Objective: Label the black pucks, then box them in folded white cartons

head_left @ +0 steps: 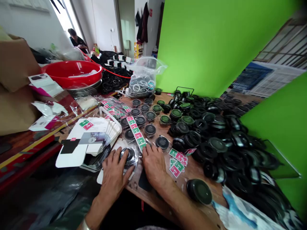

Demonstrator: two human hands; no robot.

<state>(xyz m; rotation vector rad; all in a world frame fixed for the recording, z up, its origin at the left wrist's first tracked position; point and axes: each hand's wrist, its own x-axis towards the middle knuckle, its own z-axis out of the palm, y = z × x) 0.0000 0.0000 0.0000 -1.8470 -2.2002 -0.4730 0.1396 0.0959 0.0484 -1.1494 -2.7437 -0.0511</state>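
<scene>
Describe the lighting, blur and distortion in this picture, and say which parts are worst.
Head view: the window at upper left is blown out to white; head view: the black round parts look smeared and stretched toward the right edge; head view: the lower left corner is murky, while the sticker strip at the right hand reads fairly clearly.
</scene>
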